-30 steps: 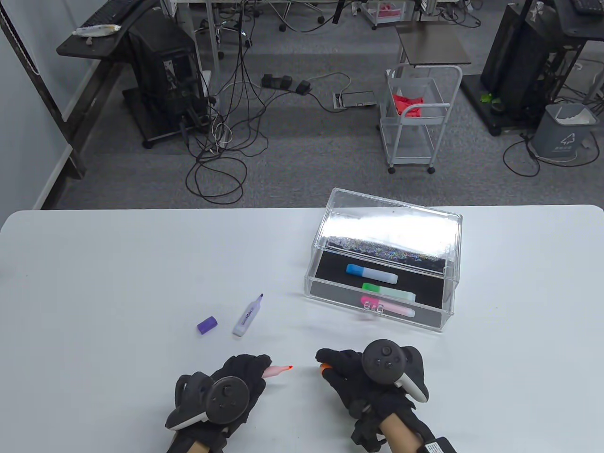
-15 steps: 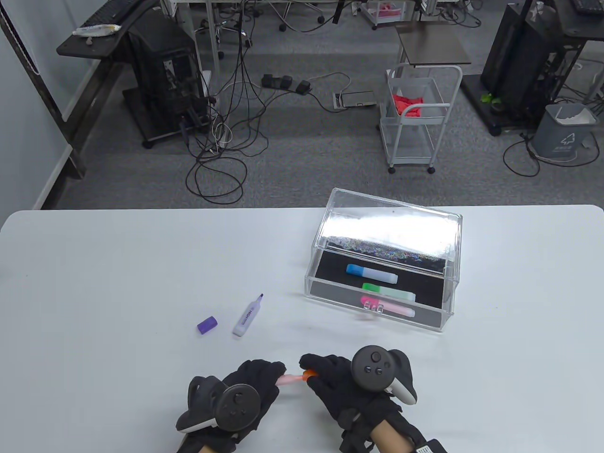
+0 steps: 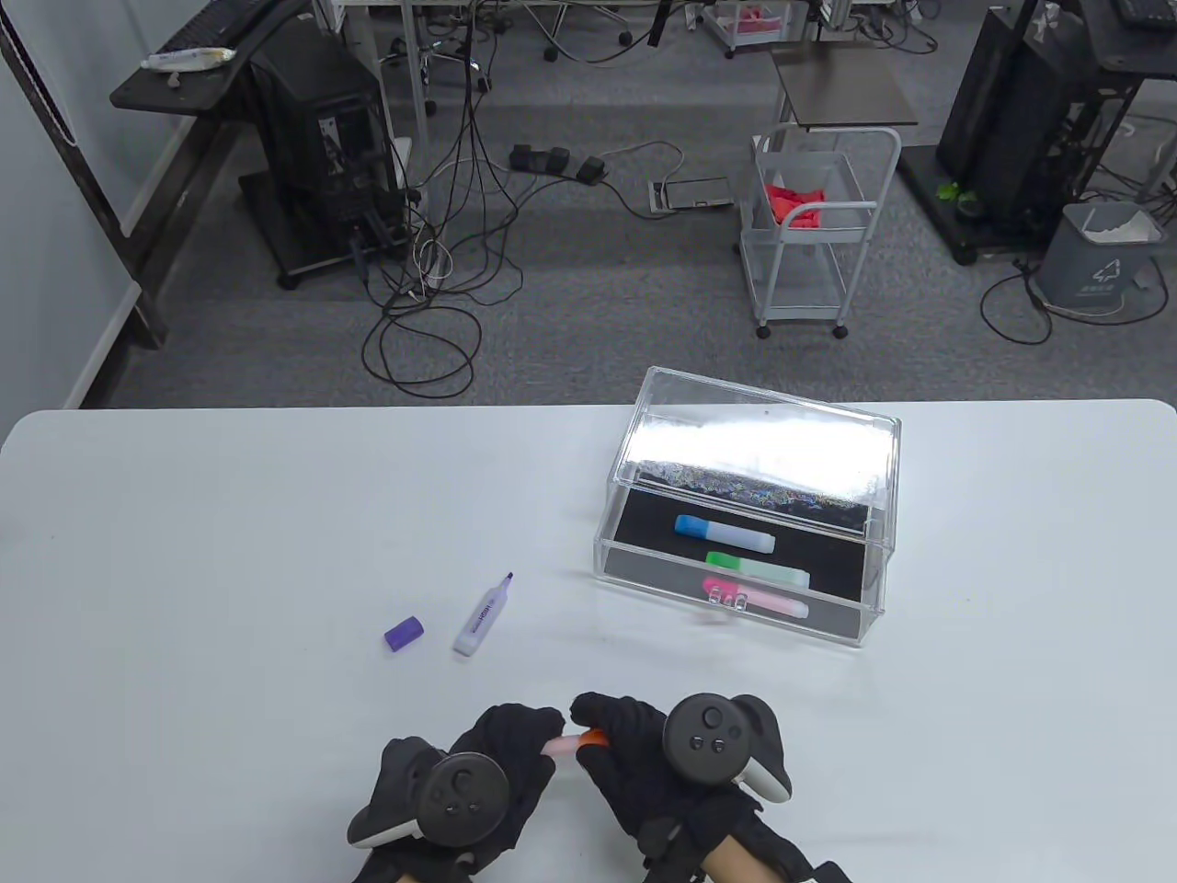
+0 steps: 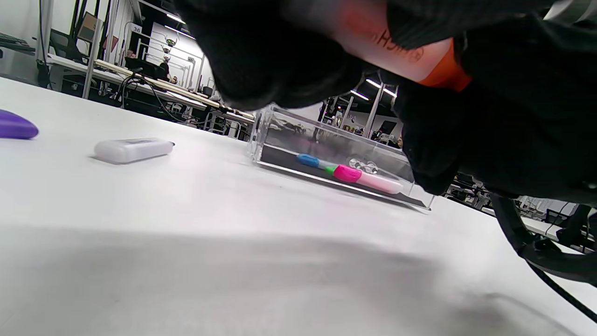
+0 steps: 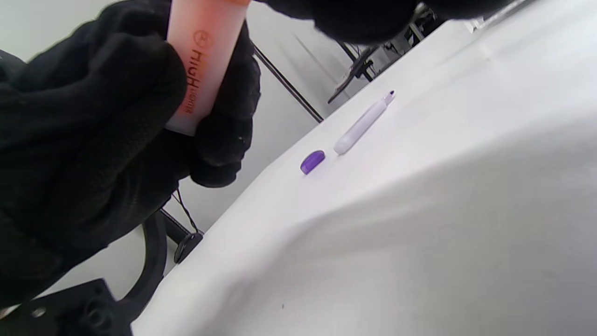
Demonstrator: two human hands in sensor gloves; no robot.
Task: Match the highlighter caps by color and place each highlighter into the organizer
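Near the table's front edge my left hand (image 3: 526, 738) grips the pale orange highlighter body (image 3: 561, 746), whose printed barrel (image 5: 205, 60) shows between its fingers in the right wrist view. My right hand (image 3: 609, 731) pinches the orange cap (image 3: 595, 737), which sits over the body's end (image 4: 443, 74); the tip is hidden. An uncapped purple highlighter (image 3: 482, 616) and its purple cap (image 3: 403, 634) lie apart to the upper left. The clear organizer (image 3: 602, 552) at centre right holds blue (image 3: 724, 533), green (image 3: 757, 569) and pink (image 3: 754, 595) capped highlighters.
The organizer's clear lid (image 3: 763, 441) stands tilted open at its back. Beyond the table's far edge are a white trolley (image 3: 809, 239), floor cables and desks. Bare white tabletop (image 3: 230, 533) stretches to the left.
Both hands have closed together. The right hand brought the orange cap leftward onto the highlighter's tip, which showed bare a second ago and is now covered.
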